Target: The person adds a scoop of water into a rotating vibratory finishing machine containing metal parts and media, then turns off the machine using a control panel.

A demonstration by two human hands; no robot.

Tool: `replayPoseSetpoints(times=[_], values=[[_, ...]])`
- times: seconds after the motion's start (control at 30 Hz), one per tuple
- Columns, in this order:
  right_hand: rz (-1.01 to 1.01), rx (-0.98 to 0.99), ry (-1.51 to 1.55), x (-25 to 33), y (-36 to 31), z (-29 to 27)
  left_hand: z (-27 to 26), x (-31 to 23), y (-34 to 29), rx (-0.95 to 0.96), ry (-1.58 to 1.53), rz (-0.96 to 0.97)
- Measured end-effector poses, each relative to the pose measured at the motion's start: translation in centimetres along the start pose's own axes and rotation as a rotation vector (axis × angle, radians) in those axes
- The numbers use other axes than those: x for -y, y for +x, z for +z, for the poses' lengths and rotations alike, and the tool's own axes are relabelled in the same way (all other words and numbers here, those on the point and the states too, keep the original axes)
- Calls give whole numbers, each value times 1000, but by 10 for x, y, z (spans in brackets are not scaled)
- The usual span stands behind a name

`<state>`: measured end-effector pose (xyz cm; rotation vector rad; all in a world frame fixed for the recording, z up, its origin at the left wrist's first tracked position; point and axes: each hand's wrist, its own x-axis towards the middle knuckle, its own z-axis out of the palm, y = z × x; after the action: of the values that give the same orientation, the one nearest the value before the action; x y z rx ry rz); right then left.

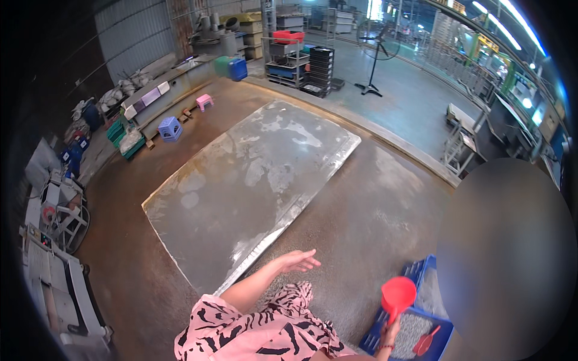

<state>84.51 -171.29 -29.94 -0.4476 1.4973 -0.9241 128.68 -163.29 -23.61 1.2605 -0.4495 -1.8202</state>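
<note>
My right hand (390, 332), a bracelet at its wrist, is closed round the handle of a red plastic water dipper (398, 293). The dipper's round bowl is over a blue crate (444, 337) that holds small grey pieces (402, 332), too fine to name. Among these pieces rests a smaller red scoop (425, 342). Just behind stands a second blue crate (431, 265) with grey contents. My left hand (298, 260) is held out with its fingers stretched, holding nothing, near the edge of a large grey slab (241, 198) on the floor.
A low ledge (415, 153) runs behind the slab. Two stools, blue (170, 129) and pink (205, 101), stand far left. Machinery (60, 283) lines the left side. Beyond the ledge are stacked black crates (321, 67) and a standing fan (374, 60). A blurred patch covers the right.
</note>
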Motion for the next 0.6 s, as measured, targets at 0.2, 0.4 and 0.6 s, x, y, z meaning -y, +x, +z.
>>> replayPoseSetpoints(times=[0.2,0.4,0.6], values=[[-421,376,-242,135,123,294,3,-109,147,80,277,134],[-416,578,-178,255,195,453,91,-289,322,29,206,223],[-423,633,-229,382,319,530,120,-408,511,77,-228,401]])
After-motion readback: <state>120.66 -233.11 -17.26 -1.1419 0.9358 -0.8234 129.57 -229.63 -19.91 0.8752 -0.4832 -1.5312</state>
